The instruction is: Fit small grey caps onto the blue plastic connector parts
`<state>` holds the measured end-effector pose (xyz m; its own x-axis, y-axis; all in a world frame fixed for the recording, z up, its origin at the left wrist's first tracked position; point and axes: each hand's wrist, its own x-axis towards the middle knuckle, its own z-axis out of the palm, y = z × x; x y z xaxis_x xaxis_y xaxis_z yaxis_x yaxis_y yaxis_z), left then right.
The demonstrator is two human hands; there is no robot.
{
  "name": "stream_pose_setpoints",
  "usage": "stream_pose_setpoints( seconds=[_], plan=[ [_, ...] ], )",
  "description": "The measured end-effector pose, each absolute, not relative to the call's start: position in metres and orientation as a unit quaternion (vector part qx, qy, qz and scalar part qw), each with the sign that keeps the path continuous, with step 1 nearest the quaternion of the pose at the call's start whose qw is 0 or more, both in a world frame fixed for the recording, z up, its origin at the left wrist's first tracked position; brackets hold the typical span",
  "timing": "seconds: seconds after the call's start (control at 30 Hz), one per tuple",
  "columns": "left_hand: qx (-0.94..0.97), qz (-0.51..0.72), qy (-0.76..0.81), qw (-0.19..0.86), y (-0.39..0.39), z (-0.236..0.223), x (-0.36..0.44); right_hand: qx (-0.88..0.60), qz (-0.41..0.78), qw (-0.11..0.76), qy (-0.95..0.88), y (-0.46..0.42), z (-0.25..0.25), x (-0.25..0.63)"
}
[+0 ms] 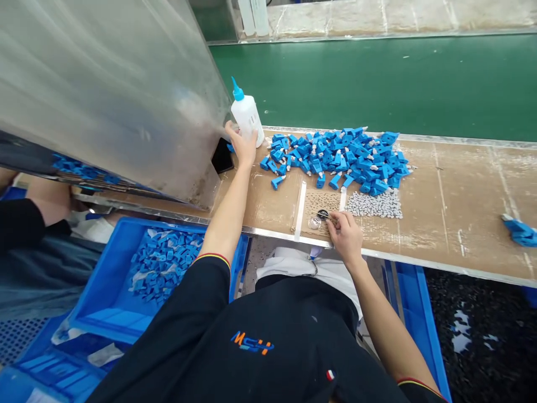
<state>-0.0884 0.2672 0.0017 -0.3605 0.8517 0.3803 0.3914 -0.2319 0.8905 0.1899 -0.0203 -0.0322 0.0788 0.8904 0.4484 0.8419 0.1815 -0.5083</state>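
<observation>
My left hand [243, 146] is closed around the lower part of a white squeeze bottle [248, 115] with a blue pointed nozzle. The bottle stands nearly upright by the bench's far edge. At the near edge, my right hand [347, 234] has its fingertips pinched together beside a small round black piece [323, 214]; what they hold, if anything, is too small to make out. A clear round piece [314, 223] lies just left of it. Both rest on a brown patch with rows of small dark marks [322, 198], between two white strips. Beyond lies a heap of blue plastic parts [339, 154].
Small grey-white pieces [373, 205] lie right of the patch. A large metal panel [126, 95] rises at left. A green conveyor belt [377, 84] runs behind the bench. Blue bins hold blue parts [161, 263] and black parts [482, 330]. Another person's arm [52, 196] shows at left.
</observation>
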Motion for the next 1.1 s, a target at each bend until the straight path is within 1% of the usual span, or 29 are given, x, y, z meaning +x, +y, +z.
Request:
stream_pose_setpoints(
  seconds=[0.1,0.27,0.37,0.7,0.9,1.1],
  plan=[
    [0.482,0.618,0.594,0.179,0.217,-0.013,-0.09,-0.635,0.028,0.359,-0.684,-0.02,-0.034,0.19],
    [0.46,0.626,0.586,0.231,0.11,-0.041,-0.081,-0.637,0.02,0.349,-0.687,-0.017,-0.036,0.191],
    [0.469,0.629,0.573,0.237,0.075,-0.049,-0.076,-0.638,0.028,0.343,-0.688,-0.017,-0.036,0.191],
    [0.508,0.6,0.56,0.263,0.066,-0.04,-0.078,-0.649,0.034,0.35,-0.674,-0.014,-0.037,0.191],
    [0.505,0.592,0.563,0.279,0.059,-0.037,-0.078,-0.627,0.056,0.389,-0.673,-0.026,-0.009,0.208],
    [0.502,0.584,0.569,0.288,0.055,-0.031,-0.079,-0.612,0.091,0.382,-0.686,-0.036,0.016,0.209]
  ],
)
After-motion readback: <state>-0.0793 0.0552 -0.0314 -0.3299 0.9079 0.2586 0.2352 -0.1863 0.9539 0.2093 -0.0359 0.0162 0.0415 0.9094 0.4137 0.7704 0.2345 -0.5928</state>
